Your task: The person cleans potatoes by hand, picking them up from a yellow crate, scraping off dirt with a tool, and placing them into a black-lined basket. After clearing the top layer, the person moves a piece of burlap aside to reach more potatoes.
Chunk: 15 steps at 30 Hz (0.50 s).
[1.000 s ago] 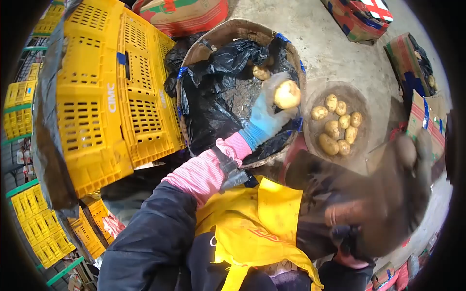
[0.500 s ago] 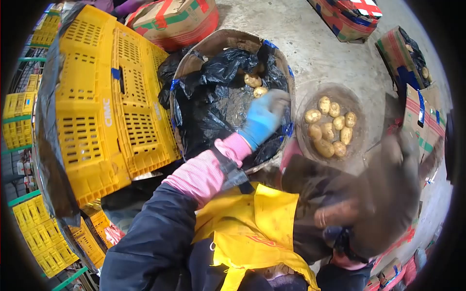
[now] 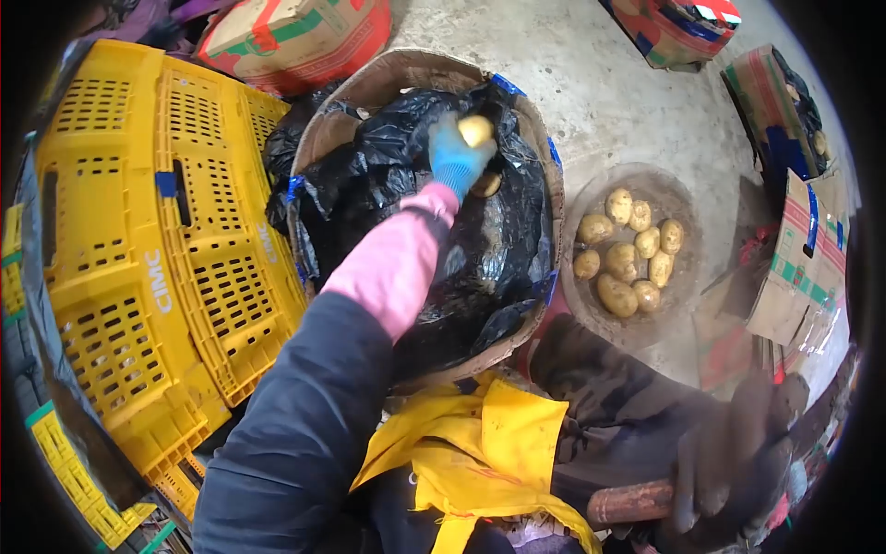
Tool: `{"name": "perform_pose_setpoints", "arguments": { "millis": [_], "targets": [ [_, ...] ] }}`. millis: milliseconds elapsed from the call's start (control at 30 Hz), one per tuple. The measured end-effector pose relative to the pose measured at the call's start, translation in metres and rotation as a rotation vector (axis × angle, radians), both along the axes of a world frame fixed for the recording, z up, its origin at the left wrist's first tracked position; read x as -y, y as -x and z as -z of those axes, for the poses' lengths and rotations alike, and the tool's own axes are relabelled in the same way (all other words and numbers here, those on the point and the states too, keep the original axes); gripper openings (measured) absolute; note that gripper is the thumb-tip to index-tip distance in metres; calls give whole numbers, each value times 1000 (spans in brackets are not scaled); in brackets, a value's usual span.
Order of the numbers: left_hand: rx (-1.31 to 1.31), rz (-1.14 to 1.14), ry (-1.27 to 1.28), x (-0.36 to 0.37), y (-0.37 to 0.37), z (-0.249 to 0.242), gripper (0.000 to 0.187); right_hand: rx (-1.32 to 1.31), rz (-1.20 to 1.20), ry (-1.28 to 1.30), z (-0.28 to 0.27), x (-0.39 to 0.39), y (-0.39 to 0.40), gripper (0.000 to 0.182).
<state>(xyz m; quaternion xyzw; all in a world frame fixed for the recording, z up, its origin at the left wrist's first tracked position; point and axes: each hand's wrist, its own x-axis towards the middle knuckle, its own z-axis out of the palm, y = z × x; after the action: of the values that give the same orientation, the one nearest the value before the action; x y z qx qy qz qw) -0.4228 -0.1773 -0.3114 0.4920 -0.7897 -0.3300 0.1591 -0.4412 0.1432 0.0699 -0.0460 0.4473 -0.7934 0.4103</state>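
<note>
My left hand (image 3: pixel 454 152), in a blue glove, is closed on a pale yellow potato (image 3: pixel 475 130). It is inside a large cardboard box (image 3: pixel 544 346) lined with black plastic (image 3: pixel 369 277). Below the glove, another potato (image 3: pixel 486 185) lies on the lining, partly covered. At the lower right, my right hand (image 3: pixel 729 471) wears a dark glove and is blurred. Its fingers curl around a reddish-brown, stick-like thing (image 3: pixel 632 501), whose kind I cannot make out.
Several potatoes (image 3: pixel 620 261) sit in a shallow round tub (image 3: pixel 683 305) right of the box. Yellow slatted crates (image 3: pixel 208 249) stand close on the left. Other cartons (image 3: pixel 295 42) are behind, and an open-flapped carton (image 3: pixel 798 258) is at the right. A yellow apron (image 3: pixel 498 443) covers my lap.
My left hand has moved up and left inside the box and now grips a potato. My right hand has dropped lower with the reddish-brown thing. The view has shifted slightly.
</note>
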Motion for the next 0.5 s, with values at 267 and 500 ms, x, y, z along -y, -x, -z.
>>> {"name": "perform_pose_setpoints", "arguments": {
  "millis": [267,500],
  "targets": [
    [-1225,-32,-1454,-108,-144,-160,54,-351,-117,-132,4,7,-33,36],
    [-1240,252,-1137,-163,-221,-281,62,-329,-410,-164,17,31,-79,34]
  ]
}}
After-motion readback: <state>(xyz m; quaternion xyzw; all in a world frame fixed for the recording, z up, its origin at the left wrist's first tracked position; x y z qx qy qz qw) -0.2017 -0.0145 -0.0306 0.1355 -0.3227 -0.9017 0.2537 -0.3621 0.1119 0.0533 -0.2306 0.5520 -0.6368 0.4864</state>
